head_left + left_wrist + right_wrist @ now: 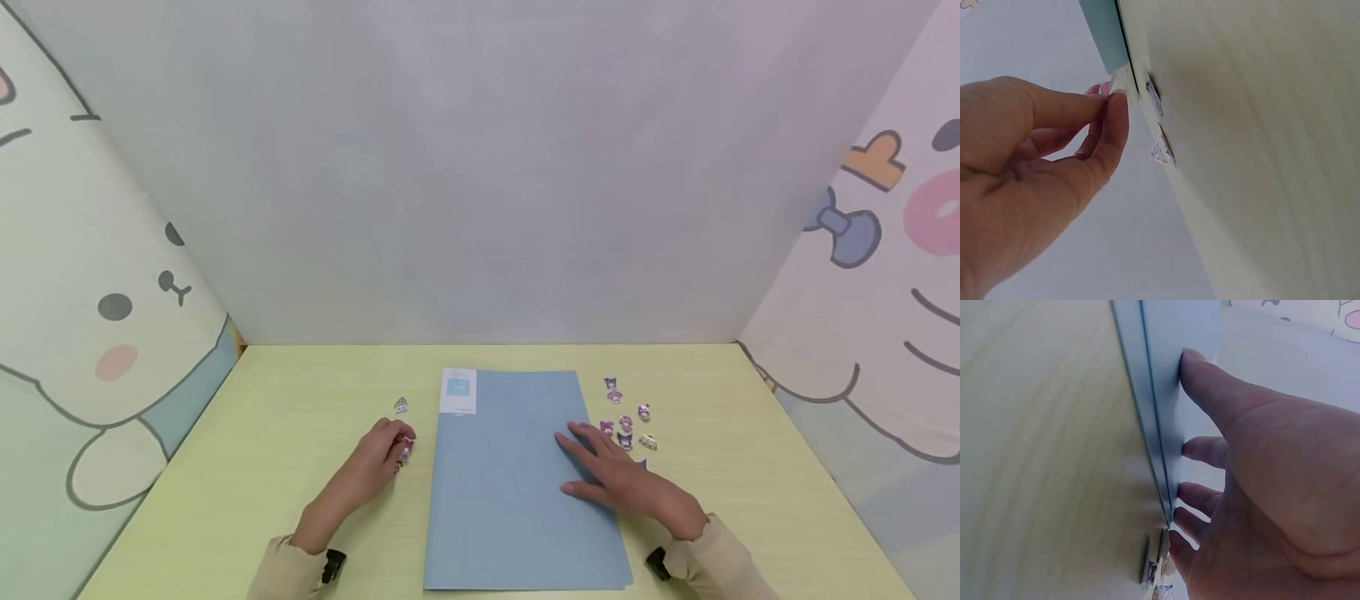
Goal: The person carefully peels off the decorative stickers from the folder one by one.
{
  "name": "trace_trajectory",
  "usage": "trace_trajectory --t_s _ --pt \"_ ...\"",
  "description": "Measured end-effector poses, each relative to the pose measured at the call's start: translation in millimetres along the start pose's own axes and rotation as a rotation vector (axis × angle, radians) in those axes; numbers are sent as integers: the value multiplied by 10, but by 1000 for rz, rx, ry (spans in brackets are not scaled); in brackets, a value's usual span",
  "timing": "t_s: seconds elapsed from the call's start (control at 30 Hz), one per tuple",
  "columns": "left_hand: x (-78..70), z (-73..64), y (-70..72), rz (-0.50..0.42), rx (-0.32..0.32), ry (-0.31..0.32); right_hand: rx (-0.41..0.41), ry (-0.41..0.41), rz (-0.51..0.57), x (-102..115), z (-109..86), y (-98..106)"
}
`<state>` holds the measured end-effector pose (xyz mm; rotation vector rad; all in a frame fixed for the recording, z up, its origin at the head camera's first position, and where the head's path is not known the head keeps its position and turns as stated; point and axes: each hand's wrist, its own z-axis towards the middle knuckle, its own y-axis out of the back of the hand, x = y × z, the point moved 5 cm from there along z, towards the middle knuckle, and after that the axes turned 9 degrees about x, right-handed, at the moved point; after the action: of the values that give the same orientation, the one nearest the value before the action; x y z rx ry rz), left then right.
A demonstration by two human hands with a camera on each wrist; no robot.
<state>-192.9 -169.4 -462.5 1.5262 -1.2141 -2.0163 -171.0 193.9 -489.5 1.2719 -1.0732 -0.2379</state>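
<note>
My left hand [375, 458] is left of a blue paper folder [510, 500], above the table. Its thumb and index finger pinch a small pink character sticker [407, 451], whose edge also shows in the left wrist view. A pale sticker [401, 405] lies on the table beyond this hand, and a dark one [398, 467] is partly hidden beside it. With fingers spread, my right hand [618, 479] rests its fingertips on the right part of the folder. The folder lies flat and has a white label [457, 392] at its top left corner.
Right of the folder several character stickers are scattered, among them a purple one [625, 441], a pink one [643, 412] and a white one [648, 442]. The pale wooden table [750, 467] meets a plain back wall [487, 208]. Cartoon-printed panels stand at both sides.
</note>
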Motion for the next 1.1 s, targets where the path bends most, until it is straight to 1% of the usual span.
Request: trace_trajectory --t_s 0.07,0.23,0.3,0.47,0.63,0.8,0.87,0.97,1.03,1.1 --pt "31 -15 15 -4 -7 19 6 -8 5 -3 0 2" --pt "101 -58 65 15 -45 11 0 4 -1 14 -5 26" --pt "125 -75 80 23 -48 22 3 5 4 18 -9 28" --pt "173 -116 110 1 -27 90 17 -5 25 27 -15 23" --pt "188 -150 145 5 -16 110 3 4 -3 37 -19 34" --pt "224 -181 147 1 14 171 -2 8 -6 27 -15 22" --pt "229 -189 142 9 23 183 -8 16 7 22 -15 12" --pt "230 -193 132 35 26 184 -40 37 4 1 -16 -8" --pt "225 -192 133 62 14 165 -56 43 0 -32 -11 -32" --pt "223 -198 134 84 4 165 -65 37 -9 -78 -3 -66"
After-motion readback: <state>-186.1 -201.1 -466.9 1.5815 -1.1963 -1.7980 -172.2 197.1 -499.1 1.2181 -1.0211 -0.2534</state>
